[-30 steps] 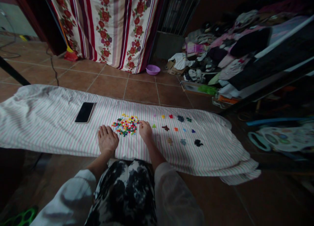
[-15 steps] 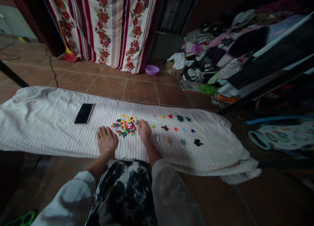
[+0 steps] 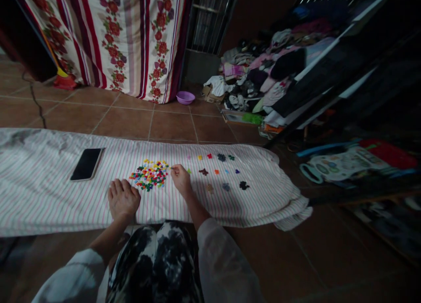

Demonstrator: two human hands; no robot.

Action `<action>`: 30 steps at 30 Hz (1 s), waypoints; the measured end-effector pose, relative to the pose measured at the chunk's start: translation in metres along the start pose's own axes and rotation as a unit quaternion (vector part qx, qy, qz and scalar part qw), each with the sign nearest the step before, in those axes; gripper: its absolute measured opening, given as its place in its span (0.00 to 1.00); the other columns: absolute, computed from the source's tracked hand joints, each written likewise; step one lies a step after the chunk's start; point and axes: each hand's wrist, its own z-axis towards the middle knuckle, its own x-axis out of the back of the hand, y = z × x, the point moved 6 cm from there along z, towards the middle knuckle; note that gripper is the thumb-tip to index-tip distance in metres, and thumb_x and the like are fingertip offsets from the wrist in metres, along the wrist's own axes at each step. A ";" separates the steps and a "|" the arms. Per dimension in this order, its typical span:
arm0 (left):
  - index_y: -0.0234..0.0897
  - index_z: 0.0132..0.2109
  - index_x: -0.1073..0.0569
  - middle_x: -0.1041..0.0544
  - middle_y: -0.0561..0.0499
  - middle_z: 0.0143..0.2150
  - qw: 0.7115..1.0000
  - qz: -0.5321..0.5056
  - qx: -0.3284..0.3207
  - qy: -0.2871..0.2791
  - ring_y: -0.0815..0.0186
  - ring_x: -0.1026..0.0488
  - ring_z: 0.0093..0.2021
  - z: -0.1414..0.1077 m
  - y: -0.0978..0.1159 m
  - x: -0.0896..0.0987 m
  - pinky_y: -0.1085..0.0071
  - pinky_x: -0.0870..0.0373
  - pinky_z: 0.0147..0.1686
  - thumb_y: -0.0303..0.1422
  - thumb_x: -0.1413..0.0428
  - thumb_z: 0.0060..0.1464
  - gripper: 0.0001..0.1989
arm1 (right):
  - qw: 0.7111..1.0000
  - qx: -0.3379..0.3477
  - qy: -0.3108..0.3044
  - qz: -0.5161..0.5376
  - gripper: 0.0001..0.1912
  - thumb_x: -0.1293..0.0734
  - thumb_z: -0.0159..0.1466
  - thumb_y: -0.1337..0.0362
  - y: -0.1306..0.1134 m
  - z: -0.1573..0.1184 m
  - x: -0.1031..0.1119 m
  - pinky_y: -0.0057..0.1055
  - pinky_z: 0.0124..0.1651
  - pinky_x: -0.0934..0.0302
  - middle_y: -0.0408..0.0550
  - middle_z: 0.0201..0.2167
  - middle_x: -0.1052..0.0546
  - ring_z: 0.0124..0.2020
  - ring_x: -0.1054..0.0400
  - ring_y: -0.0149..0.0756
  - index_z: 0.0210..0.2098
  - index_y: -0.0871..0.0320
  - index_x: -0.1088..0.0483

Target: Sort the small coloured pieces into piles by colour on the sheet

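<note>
A mixed heap of small coloured pieces [image 3: 149, 173] lies on the striped cloth [image 3: 158, 206]. My left hand [image 3: 123, 200] rests flat on the cloth at the heap's near left, fingers stretched out. At the heap's right edge, my right hand [image 3: 180, 179] has its fingertips pinched together; a tiny piece seems to be between them, too small to name. To the right lie small single-colour groups, among them dark grey pieces [image 3: 221, 157], brown pieces [image 3: 204, 172], black pieces [image 3: 244, 185], tan pieces [image 3: 209, 187] and red pieces [image 3: 209, 155]. Part of a light green group is hidden by my right hand.
A phone [image 3: 87, 164] lies on the cloth left of the heap. Beyond, on the tiled floor, stand a purple basin [image 3: 185, 98] and a red dustpan [image 3: 65, 81] before a flowered curtain [image 3: 131, 40]. Piled clothes [image 3: 253, 70] fill the back right.
The view has swung to the right, so everything sits further left in it. My right hand has drawn slightly away from the heap, still pinched. My left hand stays flat on the cloth.
</note>
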 end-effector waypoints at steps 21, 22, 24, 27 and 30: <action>0.24 0.54 0.34 0.34 0.28 0.58 1.000 0.009 -0.004 -0.007 0.46 0.44 0.64 0.001 0.002 0.000 0.49 0.44 0.59 0.35 0.60 0.56 0.25 | 0.951 -0.089 0.198 -0.220 0.15 0.41 0.58 0.63 0.108 0.074 0.194 0.35 0.47 0.38 0.54 0.35 0.22 0.40 0.30 0.40 0.35 0.60 0.24; 0.24 0.54 0.34 0.34 0.28 0.57 1.000 0.007 -0.003 -0.006 0.46 0.44 0.64 0.001 0.002 -0.001 0.49 0.45 0.59 0.35 0.60 0.55 0.25 | 0.947 -0.086 0.202 -0.233 0.14 0.40 0.57 0.64 0.115 0.077 0.200 0.36 0.49 0.39 0.54 0.35 0.22 0.40 0.31 0.41 0.34 0.60 0.24; 0.25 0.54 0.34 0.34 0.29 0.57 1.000 0.003 0.001 -0.004 0.47 0.44 0.64 0.001 0.001 -0.002 0.49 0.45 0.60 0.35 0.59 0.55 0.24 | 0.940 -0.089 0.214 -0.251 0.13 0.40 0.56 0.64 0.128 0.082 0.208 0.37 0.50 0.40 0.53 0.35 0.22 0.41 0.32 0.41 0.32 0.59 0.24; 0.25 0.55 0.34 0.34 0.29 0.58 1.000 0.001 0.004 -0.006 0.47 0.45 0.65 0.001 0.002 -0.002 0.49 0.46 0.60 0.35 0.60 0.55 0.25 | 0.933 -0.105 0.225 -0.261 0.13 0.40 0.55 0.64 0.145 0.089 0.213 0.39 0.51 0.41 0.52 0.34 0.22 0.42 0.33 0.41 0.30 0.58 0.24; 0.24 0.55 0.35 0.35 0.29 0.58 1.000 0.003 0.004 -0.009 0.47 0.45 0.65 0.002 0.002 -0.002 0.49 0.46 0.60 0.35 0.60 0.55 0.25 | 0.935 -0.112 0.211 -0.263 0.12 0.40 0.54 0.65 0.155 0.095 0.212 0.40 0.52 0.42 0.54 0.34 0.23 0.44 0.33 0.42 0.30 0.59 0.25</action>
